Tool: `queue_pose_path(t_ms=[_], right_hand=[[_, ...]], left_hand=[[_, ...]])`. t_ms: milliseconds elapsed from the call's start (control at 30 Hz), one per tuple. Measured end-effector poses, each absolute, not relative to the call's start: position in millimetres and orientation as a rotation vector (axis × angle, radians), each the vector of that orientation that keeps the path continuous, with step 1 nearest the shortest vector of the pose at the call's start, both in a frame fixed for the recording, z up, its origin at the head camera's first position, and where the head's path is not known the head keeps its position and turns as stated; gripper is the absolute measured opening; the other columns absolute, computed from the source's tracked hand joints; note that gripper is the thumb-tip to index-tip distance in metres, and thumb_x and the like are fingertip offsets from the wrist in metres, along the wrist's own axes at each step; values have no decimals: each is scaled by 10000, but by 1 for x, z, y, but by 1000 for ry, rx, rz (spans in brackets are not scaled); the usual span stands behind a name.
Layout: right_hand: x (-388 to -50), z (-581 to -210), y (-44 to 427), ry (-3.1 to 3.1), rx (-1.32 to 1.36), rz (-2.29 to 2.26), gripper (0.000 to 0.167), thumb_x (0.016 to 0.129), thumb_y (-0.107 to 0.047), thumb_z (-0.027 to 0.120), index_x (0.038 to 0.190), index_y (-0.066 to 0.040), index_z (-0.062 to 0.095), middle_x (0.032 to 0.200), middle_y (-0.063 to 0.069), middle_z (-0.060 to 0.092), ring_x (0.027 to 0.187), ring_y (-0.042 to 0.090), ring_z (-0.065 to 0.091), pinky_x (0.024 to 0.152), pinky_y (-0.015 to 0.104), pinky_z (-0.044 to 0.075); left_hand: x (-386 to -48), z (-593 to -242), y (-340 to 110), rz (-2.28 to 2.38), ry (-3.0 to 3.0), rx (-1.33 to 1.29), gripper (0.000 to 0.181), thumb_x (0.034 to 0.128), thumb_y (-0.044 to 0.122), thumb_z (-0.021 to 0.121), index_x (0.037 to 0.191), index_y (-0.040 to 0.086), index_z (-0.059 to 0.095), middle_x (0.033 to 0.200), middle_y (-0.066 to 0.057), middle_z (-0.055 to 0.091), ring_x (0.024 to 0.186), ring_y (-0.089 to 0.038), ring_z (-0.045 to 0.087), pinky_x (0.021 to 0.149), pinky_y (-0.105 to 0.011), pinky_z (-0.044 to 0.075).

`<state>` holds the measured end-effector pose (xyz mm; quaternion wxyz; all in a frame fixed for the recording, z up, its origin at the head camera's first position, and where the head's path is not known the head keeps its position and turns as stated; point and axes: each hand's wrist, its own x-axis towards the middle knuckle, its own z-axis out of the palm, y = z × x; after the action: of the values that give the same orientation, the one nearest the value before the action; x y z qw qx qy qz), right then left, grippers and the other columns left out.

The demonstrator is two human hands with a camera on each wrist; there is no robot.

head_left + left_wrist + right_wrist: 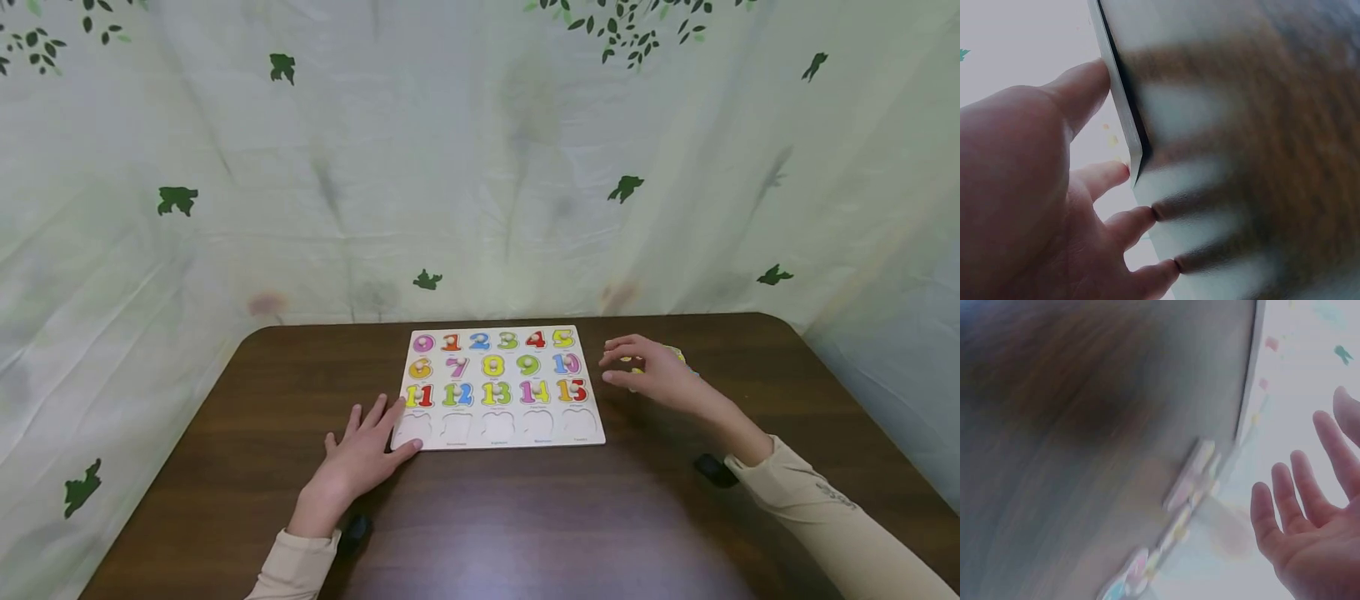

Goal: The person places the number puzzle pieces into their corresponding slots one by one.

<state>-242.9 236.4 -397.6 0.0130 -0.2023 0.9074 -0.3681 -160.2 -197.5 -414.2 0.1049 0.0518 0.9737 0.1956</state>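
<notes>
A white number puzzle board lies on the table, its upper three rows filled with coloured number pieces from 0 to 15. Bare outlined recesses run along its bottom row. My left hand rests at the board's lower left corner, fingers spread; in the left wrist view the thumb touches the board's edge. To the right of the board my right hand hovers with nothing in its grasp, fingers apart. Loose number pieces lie beneath it, mostly hidden by the hand in the head view and blurred in the right wrist view.
The dark wooden table has rounded far corners. A pale curtain with leaf and bird prints hangs right behind its far edge. Dark wrist devices sit under both forearms.
</notes>
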Motion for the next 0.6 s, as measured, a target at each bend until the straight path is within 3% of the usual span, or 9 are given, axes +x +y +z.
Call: queue_pose_path(t_ms=[200, 433, 600], right_hand=[[-233, -387, 268, 2924, -634, -1192, 223, 943, -180, 690, 1115, -40, 712, 1287, 148, 583, 1024, 303, 621, 764, 296, 534], [-227, -378, 302, 3039, -593, -1130, 238, 967, -197, 656, 1141, -44, 709, 1286, 173, 593, 1057, 321, 613, 777, 172, 469], [-225, -379, 316, 3079, -540, -1108, 280, 960, -253, 665, 1138, -42, 708, 1279, 174, 599, 1027, 325, 623, 749, 155, 468]], left_hand=[[-161, -416, -198, 565, 2876, 163, 808, 942, 538, 574, 1562, 113, 279, 1592, -247, 177, 1417, -553, 70, 967, -818, 95], [-161, -416, -198, 570, 2865, 159, 802, 947, 521, 578, 1567, 119, 267, 1597, -241, 165, 1422, -547, 56, 973, -816, 80], [-161, -415, -199, 575, 2868, 166, 808, 943, 537, 574, 1564, 116, 276, 1594, -247, 172, 1419, -551, 63, 968, -819, 86]])
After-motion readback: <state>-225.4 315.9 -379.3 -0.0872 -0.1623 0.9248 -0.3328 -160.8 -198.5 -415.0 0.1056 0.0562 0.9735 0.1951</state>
